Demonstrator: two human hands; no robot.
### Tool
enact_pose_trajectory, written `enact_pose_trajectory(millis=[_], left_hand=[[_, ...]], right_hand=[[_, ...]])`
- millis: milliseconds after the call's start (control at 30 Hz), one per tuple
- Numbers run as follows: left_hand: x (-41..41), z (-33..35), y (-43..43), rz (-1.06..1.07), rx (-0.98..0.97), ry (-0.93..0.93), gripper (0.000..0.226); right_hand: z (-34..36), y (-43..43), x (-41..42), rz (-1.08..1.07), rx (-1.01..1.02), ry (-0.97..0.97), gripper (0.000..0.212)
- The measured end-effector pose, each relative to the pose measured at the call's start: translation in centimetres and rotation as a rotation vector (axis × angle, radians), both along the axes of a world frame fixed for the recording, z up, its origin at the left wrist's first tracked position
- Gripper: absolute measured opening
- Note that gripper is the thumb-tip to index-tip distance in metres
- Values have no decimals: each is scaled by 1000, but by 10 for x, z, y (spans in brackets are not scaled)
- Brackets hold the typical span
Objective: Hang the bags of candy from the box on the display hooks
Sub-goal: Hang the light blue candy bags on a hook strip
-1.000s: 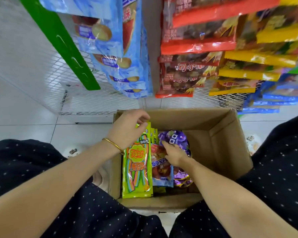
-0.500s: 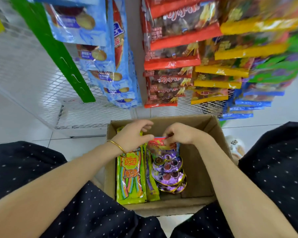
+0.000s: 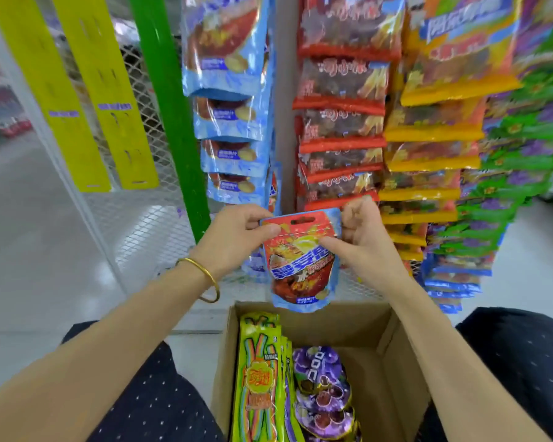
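Note:
I hold a red and light-blue candy bag [image 3: 302, 266] up in front of the display, above the cardboard box [image 3: 393, 355]. My left hand [image 3: 237, 234] pinches its top left corner and my right hand [image 3: 358, 237] pinches its top right corner. The hang hole at the bag's top edge shows between my hands. Matching blue bags [image 3: 230, 122] hang in a column just above and behind it. In the box lie green rainbow-strip candy bags [image 3: 259, 378] on the left and purple bags [image 3: 320, 393] beside them.
Red bags [image 3: 342, 122], yellow bags [image 3: 434, 132] and green-purple bags [image 3: 524, 148] hang in columns to the right. A green strip [image 3: 170, 106] and yellow strips [image 3: 77, 100] hang on the white mesh panel at left. My knees flank the box.
My right hand pulled the red and blue bag out of the box; both hands lifted it to the foot of the blue column. My view tilted up.

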State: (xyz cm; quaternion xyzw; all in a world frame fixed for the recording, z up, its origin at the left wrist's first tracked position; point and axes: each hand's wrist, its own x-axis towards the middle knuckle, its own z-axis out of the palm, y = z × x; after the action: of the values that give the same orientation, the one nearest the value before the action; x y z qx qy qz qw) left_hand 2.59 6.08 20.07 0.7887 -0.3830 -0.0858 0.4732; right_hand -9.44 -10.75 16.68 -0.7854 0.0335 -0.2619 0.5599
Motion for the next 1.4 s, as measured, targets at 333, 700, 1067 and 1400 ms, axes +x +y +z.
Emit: enact_pose_trajectory(millis=[333,700,1067,1400], left_hand=[[58,209,3,186,-442,-389,16],[127,317,-36,138,-560,-49,33],[131,323,-43,115,-423,-85,15],[127,314,-40,139,-385,-182,5]], right_hand=[[179,24,65,-82,-246,-448,35],[304,18,159,-177,-267,-517,29],[311,10,177,-292,-360,-380,29],[290,12,164,-256,-333,-292,28]])
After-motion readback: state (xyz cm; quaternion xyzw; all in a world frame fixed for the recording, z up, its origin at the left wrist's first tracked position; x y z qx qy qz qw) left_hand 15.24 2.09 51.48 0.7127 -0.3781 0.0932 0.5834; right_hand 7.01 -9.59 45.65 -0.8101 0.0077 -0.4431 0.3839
